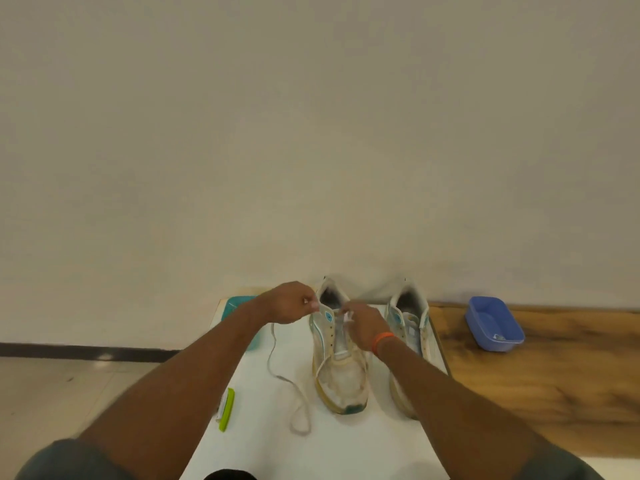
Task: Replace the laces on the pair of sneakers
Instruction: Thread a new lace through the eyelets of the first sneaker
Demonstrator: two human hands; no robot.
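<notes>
The left sneaker (337, 355), white with pale blue trim and a yellowed sole, stands on a white board (263, 441) with its toe toward the person and its heel toward the wall; it serves here as the landmark. A cream lace (289, 393) crosses its lowest eyelets and trails off its left side onto the board, where it ends in a loose loop nearer the person than the toe. Over the upper eyelets of this sneaker the right hand (363, 327) has its fingers curled, pinching a lace end against the tongue; an orange wristband (381, 341) sits on that wrist. The left hand (292, 303) hovers just left of the sneaker's collar, its fingers curled and pinching something small and pale, probably the lace, though that is too blurred to tell for sure. The right sneaker (410, 327) stands just to the right of the landmark, parallel to it and partly hidden by the right forearm. To the left of the landmark lie a lime-green tool (227, 408) by the board's edge and a teal container (235, 306) behind the left forearm. Well to the right of it, a blue tub (493, 327) rests on a wooden tabletop (540, 382).
</notes>
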